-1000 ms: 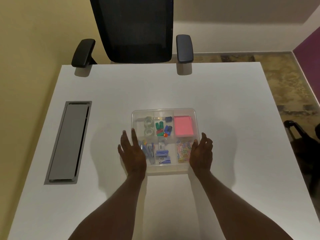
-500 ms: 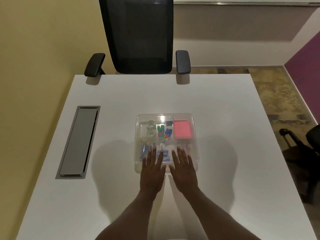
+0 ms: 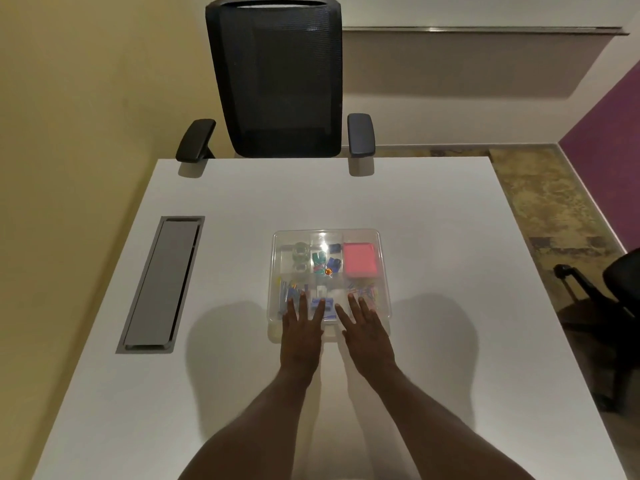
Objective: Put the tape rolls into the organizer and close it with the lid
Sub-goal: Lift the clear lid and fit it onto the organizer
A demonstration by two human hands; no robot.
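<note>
Hands (image 3: 303,332) (image 3: 367,329) flat on lid (image 3: 327,237), tape rolls (image 3: 300,258) beyond fingertips.

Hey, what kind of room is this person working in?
Most likely an office or meeting room: a white desk with a built-in cable hatch, a black mesh office chair, and a clear organizer of stationery.

The lid (image 3: 327,237) is clear glossy plastic with a glare spot; the desk (image 3: 433,220) beneath it looks smooth matt white; the chair back (image 3: 277,81) behind the desk is black mesh.
</note>
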